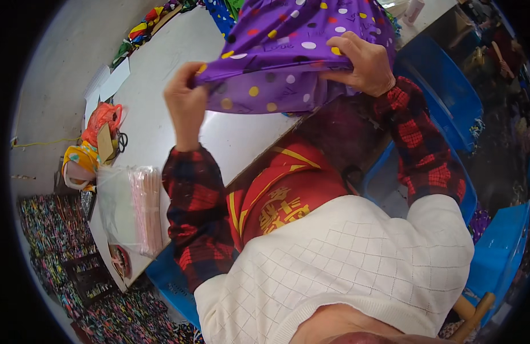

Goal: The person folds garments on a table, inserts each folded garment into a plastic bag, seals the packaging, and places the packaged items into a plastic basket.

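Observation:
Both hands stretch a purple fabric (286,47) with coloured dots and printed words above the white table (153,86). My left hand (187,99) grips its left corner, fingers closed around the edge. Farther right, my right hand (364,62) pinches the same edge between thumb and fingers. Below the held edge hangs a fold of the fabric, its paler side showing. A red cloth (286,189) with yellow characters covers the lap.
On the table's left lie a stack of clear plastic bags (136,210), scissors (122,142), a red plastic bag (102,122) and a mug (78,172) in yellow cloth. Blue plastic bins (445,86) stand at the right. Another person's arm (499,56) shows at the far right.

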### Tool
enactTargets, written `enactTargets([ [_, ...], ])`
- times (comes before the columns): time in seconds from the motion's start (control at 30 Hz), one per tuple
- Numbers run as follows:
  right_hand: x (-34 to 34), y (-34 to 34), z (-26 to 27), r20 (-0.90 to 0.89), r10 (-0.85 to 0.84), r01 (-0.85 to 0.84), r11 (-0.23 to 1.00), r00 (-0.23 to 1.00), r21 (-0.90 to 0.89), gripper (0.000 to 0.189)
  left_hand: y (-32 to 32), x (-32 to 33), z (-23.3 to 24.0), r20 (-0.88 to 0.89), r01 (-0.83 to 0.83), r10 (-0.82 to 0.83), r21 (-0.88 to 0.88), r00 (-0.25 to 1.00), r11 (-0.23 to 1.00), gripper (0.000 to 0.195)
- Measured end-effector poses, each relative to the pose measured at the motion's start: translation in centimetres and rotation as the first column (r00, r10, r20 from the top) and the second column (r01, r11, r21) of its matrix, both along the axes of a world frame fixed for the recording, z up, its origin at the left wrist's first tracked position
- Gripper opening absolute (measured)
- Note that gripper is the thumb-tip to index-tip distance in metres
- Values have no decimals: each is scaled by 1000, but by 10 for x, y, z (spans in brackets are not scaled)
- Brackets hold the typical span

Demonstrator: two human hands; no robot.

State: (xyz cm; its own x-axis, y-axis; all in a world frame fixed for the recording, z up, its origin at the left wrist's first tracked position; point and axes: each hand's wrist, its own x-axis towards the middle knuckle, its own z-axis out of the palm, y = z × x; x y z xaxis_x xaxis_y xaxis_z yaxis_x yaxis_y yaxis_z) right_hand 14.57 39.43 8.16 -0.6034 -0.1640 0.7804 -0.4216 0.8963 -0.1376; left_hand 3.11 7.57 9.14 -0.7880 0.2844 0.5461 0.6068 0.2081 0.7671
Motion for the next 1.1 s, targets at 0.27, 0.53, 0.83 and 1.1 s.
enactTargets([
  [0.27,-63,114,-87,-106,-621,628,777,777,50,42,-33,38,76,29,-181,179,109,983,977,35],
  [0.53,-54,203,-163,190,-708,711,573,680,-408,30,-238,25,76,-772,-878,434,-340,465,336,40],
  [0.83,-34,139,-99,-71,137,-74,17,988,-997,26,-504,41,-65,501,-756,567,404,654,516,28],
  [1.1,-39,94,-19,-25,479,-200,317,877,-927,34,-400,113,4,444,-569,359,688,821,451,34],
])
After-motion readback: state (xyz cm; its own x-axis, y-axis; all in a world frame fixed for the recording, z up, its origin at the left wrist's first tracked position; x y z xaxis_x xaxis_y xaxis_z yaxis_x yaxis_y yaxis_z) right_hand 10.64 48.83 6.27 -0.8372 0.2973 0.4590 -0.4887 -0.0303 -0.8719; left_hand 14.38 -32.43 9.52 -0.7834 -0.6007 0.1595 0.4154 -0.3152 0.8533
